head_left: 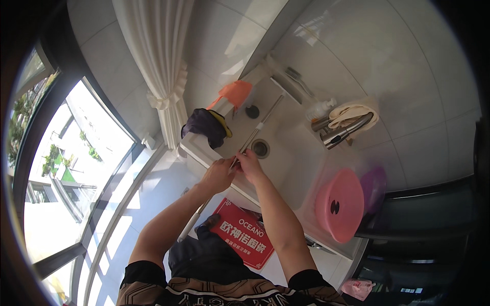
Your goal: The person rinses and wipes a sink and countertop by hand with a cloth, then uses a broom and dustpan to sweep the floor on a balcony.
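A long metal pole [250,138] slants across the front rim of a white utility sink [294,153]. At its far end a flat white bar-shaped head [286,90], like a squeegee's, rests in the sink near the back wall. Its white grip [188,228] hangs outside, by my leg. My left hand [219,176] is closed around the pole at the sink's front edge. Just beyond it, my right hand [249,166] also holds the pole. The metal drain [260,148] lies near my right hand. My fingers hide part of the pole.
Dark and orange cloths [204,128] [235,93] hang over the sink's left rim. Along the back are a brush [298,79], a pump bottle [320,109] and a faucet [346,132] draped with cloth. A pink basin [340,206] leans at right. A red mat [245,233] lies on the floor.
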A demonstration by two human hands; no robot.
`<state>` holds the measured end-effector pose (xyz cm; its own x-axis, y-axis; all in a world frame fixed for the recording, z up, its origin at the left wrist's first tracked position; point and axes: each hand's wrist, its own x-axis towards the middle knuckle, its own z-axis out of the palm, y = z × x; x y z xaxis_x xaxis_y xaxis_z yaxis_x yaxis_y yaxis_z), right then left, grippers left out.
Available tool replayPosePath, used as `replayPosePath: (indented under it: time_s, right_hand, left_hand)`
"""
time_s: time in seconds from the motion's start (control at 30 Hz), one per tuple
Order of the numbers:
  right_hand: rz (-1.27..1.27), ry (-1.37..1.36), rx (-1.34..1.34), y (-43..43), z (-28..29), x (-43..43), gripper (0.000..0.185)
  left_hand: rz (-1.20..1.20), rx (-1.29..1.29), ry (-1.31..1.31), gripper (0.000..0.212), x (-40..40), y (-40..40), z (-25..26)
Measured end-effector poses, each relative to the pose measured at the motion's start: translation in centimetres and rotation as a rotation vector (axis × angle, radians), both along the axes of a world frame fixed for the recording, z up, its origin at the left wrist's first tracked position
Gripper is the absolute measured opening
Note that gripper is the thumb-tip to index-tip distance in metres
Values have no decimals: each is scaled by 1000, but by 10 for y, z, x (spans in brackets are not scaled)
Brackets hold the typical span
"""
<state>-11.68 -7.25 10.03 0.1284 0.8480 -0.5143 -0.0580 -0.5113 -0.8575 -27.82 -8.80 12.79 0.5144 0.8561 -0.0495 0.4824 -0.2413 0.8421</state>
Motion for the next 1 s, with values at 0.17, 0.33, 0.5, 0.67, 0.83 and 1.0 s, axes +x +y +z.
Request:
replayPosePath:
  time_s: [0.17,0.33,0.5,0.67,0.83,1.0]
  right_hand:
    - [-30,-31,-23,-2,-3,-3,13]
    - [-82,-99,15,-7,0,-5,14]
    - [-41,-126,11,4,2,-7,13]
    - [-69,-89,6,12,-1,-7,16]
    - [51,-257,17,4,42,3,31]
    - [29,179,163,-60,155,55,38]
  left_hand:
    - [-17,104,89,51,-4,-6,-8]
    - [-50,124,119,50,-6,-7,-9]
    - [4,162,81,47,-5,-3,-24]
    - [-30,163,110,46,-6,11,-23]
    - [-14,179,139,41,-10,11,-2]
    - [-459,-500,-538,27,5,20,99]
